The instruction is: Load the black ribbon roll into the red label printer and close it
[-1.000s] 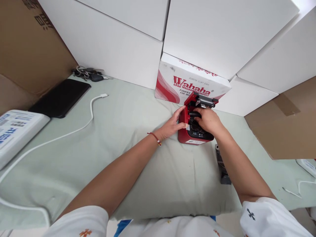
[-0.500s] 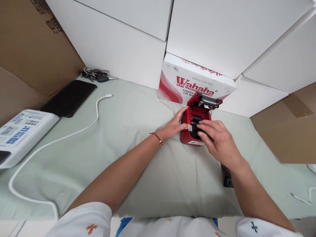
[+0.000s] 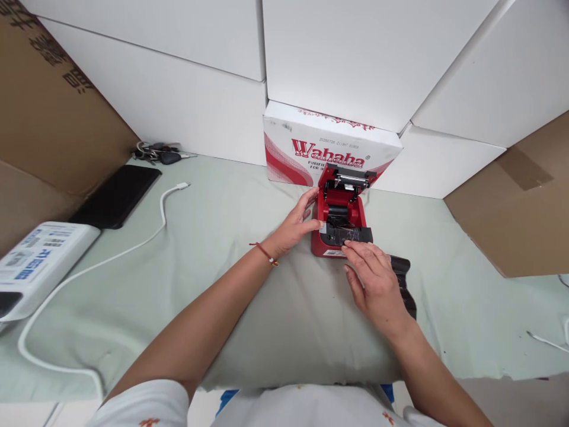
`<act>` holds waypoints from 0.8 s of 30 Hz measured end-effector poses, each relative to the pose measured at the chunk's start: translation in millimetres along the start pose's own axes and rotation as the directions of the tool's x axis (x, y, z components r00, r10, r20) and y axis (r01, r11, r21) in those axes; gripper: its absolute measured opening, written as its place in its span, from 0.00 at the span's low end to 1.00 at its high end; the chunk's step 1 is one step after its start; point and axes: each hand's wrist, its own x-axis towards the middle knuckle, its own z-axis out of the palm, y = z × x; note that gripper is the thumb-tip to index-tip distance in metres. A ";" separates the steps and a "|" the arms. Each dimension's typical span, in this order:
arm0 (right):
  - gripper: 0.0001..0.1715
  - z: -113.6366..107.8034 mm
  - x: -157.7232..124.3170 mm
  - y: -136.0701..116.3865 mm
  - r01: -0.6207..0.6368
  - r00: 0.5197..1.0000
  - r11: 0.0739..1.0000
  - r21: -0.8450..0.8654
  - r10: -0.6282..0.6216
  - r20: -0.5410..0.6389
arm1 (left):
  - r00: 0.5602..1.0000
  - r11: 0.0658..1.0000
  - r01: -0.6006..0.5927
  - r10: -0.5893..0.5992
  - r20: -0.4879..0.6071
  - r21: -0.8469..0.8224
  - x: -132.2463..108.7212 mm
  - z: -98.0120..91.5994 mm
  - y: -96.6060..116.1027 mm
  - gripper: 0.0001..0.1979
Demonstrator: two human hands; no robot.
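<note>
A small red printer stands with its lid open in front of a red-and-white carton. My left hand clasps the printer's left side, thumb on the front corner and fingers further back. A black strip lies across the printer's front, sticking out past its right side. My right hand lies just in front of the printer with its fingers stretched out and the fingertips on the strip's near edge. A dark object lies on the cloth, partly hidden under that hand.
Pale green cloth covers the surface. At the left lie a black phone, a white cable, keys and a white device. White boxes wall the back; brown cardboard stands right and left.
My right hand has drawn back from inside the printer toward me. The black strip now lies over the printer's front. My left hand has stayed on the printer's side.
</note>
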 end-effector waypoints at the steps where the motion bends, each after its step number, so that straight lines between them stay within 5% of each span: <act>1: 0.30 1.5 -0.4 0.2 -0.013 1.000 1.000 0.010 0.013 -0.008 | 0.999 0.999 -0.025 0.026 -0.022 0.030 4.1 -0.6 4.0 0.48; 7: 0.31 10.0 -5.7 1.5 -0.045 0.998 0.997 0.065 0.047 -0.030 | 0.951 0.950 -0.238 0.270 -0.151 0.201 51.7 -2.3 44.5 0.32; 10: 0.32 10.9 -7.2 1.8 -0.036 0.999 0.997 0.063 0.038 -0.030 | 0.959 0.955 -0.211 0.243 -0.144 0.207 64.1 3.7 62.9 0.30; 19: 0.34 13.9 -8.6 3.0 -0.043 0.999 0.995 0.089 0.045 -0.027 | 0.943 0.887 -0.254 0.315 -0.104 0.385 6.3 16.9 64.1 0.35; 24: 0.35 14.6 -9.4 3.8 -0.042 0.998 0.995 0.087 0.046 -0.041 | 0.909 0.761 -0.329 0.416 -0.031 0.560 -9.9 19.5 49.2 0.34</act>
